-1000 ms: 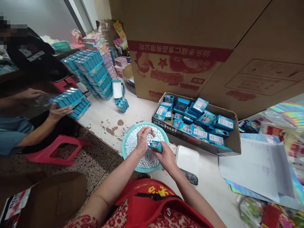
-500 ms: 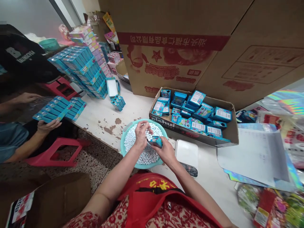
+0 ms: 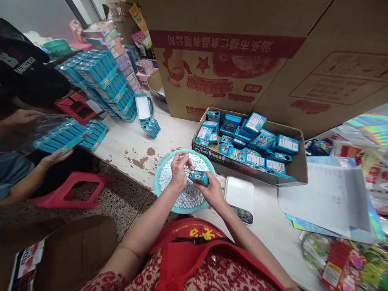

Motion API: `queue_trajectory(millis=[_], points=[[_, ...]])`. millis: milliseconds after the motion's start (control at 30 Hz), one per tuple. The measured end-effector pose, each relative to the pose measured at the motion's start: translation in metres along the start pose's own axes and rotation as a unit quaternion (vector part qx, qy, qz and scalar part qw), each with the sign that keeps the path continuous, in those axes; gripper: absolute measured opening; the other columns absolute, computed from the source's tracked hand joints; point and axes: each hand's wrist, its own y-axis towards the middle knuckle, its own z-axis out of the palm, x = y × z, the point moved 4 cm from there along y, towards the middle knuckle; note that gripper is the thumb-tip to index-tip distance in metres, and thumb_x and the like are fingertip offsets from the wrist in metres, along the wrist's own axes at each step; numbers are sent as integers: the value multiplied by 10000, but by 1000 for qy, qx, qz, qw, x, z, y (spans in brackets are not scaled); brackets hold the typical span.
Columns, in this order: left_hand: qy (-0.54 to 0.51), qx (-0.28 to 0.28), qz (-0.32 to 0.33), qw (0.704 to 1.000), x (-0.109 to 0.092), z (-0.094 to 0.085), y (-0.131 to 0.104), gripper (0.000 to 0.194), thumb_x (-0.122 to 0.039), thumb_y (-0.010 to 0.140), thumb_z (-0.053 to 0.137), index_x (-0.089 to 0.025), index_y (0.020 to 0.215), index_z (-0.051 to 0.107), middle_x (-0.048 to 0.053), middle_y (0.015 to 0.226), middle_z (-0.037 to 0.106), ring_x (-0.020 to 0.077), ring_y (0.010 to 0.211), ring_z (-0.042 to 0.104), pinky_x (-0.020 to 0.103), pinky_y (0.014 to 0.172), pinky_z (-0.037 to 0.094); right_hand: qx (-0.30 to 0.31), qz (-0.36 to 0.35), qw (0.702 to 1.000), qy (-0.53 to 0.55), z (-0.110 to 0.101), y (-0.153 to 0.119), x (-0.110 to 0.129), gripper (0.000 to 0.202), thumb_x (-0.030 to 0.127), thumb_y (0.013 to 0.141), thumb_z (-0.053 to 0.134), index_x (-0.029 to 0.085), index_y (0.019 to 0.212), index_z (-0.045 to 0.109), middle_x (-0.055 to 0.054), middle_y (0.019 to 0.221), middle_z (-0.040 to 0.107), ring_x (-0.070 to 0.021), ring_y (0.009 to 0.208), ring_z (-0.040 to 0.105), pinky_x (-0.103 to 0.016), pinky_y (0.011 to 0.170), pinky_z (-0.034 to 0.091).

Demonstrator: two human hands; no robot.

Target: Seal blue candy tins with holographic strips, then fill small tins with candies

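A teal basin (image 3: 158, 184) full of small white candies (image 3: 188, 198) stands at the table's front edge. Above it, my right hand (image 3: 214, 189) grips a small blue box (image 3: 199, 178), which lies tilted with one end toward my left hand. My left hand (image 3: 179, 171) is curled at that end of the box, its fingers bent around several white candies. Just right of the basin lies a white scale (image 3: 239, 195). Behind it, an open carton (image 3: 209, 159) holds many blue boxes.
Stacked blue trays (image 3: 100, 81) and a small group of blue boxes (image 3: 150, 127) are at the left. Beyond a red stool (image 3: 69, 194), another person's hand (image 3: 56, 157) holds a tray. A large carton (image 3: 212, 72) rises behind; papers (image 3: 324, 198) lie at the right.
The view has shifted slightly. My hands remain over the basin with the box between them. The other person's tray sits a little farther left in view.
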Motion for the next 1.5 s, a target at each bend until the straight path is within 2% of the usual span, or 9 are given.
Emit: queue_trajectory(millis=[367, 667, 833, 1033, 1167, 1233, 1333, 1400, 1500], points=[[20, 37, -7, 999, -2, 0, 5, 359, -539, 769, 556, -186, 712, 525, -42, 448, 477, 129, 453, 553, 261, 534, 461, -6, 12, 999, 40, 9, 6, -1, 266, 318, 724, 656, 207, 954, 584, -49, 958, 622, -225, 918, 579, -342, 810, 435], [23, 34, 31, 999, -9, 5, 5, 331, -490, 798, 557, -184, 678, 524, -26, 519, 498, 102, 458, 508, 227, 477, 428, -20, 11, 999, 46, 4, 6, 4, 254, 285, 724, 664, 223, 962, 601, -33, 958, 633, -220, 932, 580, -343, 821, 425], [32, 27, 6, 999, -10, 7, 3, 386, -509, 755, 594, -173, 597, 491, 11, 647, 551, 128, 575, 570, 249, 531, 484, -12, 25, 997, 71, 8, 5, 2, 264, 262, 699, 668, 223, 952, 606, -32, 952, 638, -221, 917, 586, -353, 829, 433], [25, 48, 19, 998, -15, 12, -4, 437, -475, 754, 606, -167, 491, 442, 16, 590, 515, 137, 556, 570, 270, 555, 482, -25, 52, 992, 114, 12, 7, -4, 290, 278, 678, 674, 210, 946, 586, -25, 934, 631, -214, 908, 586, -342, 821, 448], [26, 25, 20, 999, -13, 0, 4, 433, -494, 767, 578, -173, 513, 436, 14, 611, 527, 120, 522, 541, 253, 523, 455, -23, 76, 984, 163, 1, -3, -11, 351, 341, 672, 704, 210, 970, 572, -36, 948, 639, -219, 906, 596, -342, 802, 469], [104, 36, 17, 994, -4, -13, 14, 423, -514, 795, 532, -178, 543, 478, 25, 624, 555, 141, 563, 562, 259, 540, 457, -40, 68, 982, 169, -11, -13, -17, 376, 349, 668, 722, 218, 988, 574, -45, 991, 629, -221, 932, 593, -346, 817, 468], [341, 104, 60, 932, 22, -32, 30, 307, -468, 781, 568, -194, 647, 604, 52, 733, 636, 209, 768, 611, 322, 722, 482, -60, 71, 986, 141, -27, -28, -26, 336, 344, 668, 734, 222, 948, 593, -41, 955, 618, -220, 923, 590, -347, 817, 463], [474, 156, 123, 858, 42, -38, 34, 211, -407, 777, 590, -213, 815, 663, 77, 936, 665, 250, 960, 585, 375, 884, 430, -57, 83, 987, 126, -33, -35, -32, 319, 356, 678, 728, 221, 937, 599, -37, 924, 618, -214, 887, 592, -345, 799, 468], [615, 200, 168, 744, 69, -37, 28, 337, -405, 780, 595, -216, 1056, 629, 119, 1211, 572, 311, 1164, 463, 449, 990, 327, -65, 103, 985, 123, -36, -42, -36, 340, 371, 669, 727, 219, 944, 596, -38, 928, 629, -209, 861, 596, -338, 774, 477]])
